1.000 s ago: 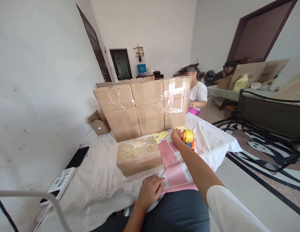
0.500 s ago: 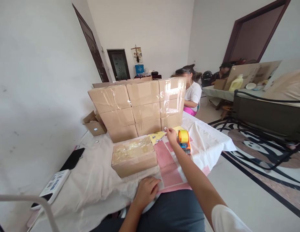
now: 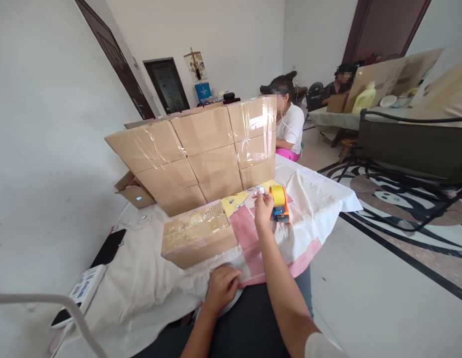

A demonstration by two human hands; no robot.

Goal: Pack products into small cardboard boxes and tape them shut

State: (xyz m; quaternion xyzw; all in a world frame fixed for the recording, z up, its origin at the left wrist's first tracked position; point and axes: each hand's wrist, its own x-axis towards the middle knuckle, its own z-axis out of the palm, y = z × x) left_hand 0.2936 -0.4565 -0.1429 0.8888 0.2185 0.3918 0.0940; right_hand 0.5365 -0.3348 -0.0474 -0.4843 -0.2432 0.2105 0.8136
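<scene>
My right hand is raised over the cloth, its fingertips closed on a small white piece that looks like a sticker or label. Just right of that hand stands an orange and blue tape dispenser with a yellow roll of tape. My left hand rests on the table edge, loosely bent and holding nothing that I can see. A closed carton, taped across its top, lies in front of it. Behind rises a stack of taped cartons in rows.
A small open box stands left of the stack. A black flat object and a white one with printing lie along the left edge. A person in a white top sits behind the stack. A dark chair stands at right.
My right hand has drawn back towards me, and the white piece in its fingers shows more fully. My left hand stays at the table edge. The camera view has shifted and tilted slightly.
</scene>
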